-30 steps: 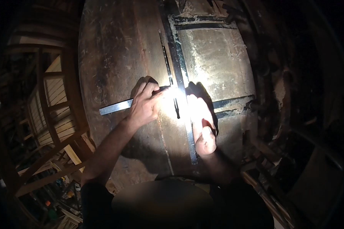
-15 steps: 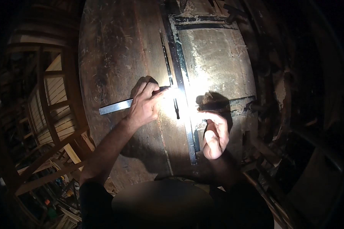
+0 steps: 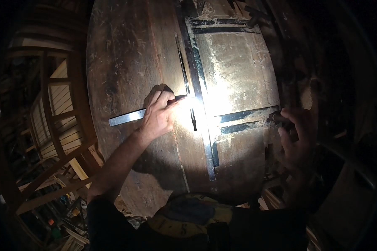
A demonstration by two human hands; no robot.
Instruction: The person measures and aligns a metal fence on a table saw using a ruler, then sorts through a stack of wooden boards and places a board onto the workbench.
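Head view: steel strip [image 3: 126,117] already laid left of metal bar [image 3: 210,161], clasped by left hand [image 3: 158,113]; right hand [image 3: 299,131], hold unclear.

Glare [image 3: 197,100] totally blows out the fingertips of the left hand [image 3: 157,116], so I can't make out their grip, and that hand also covers part of the ruler [image 3: 127,117]. The right hand [image 3: 299,131] is off in the murk, can't tell if it's holding anything. Bench [image 3: 117,62] gets chopped by the top edge, shirt [image 3: 167,224] by the bottom, its print mostly unreadable. Clutter [image 3: 63,211] lower left's too tiny and dark, tbh.
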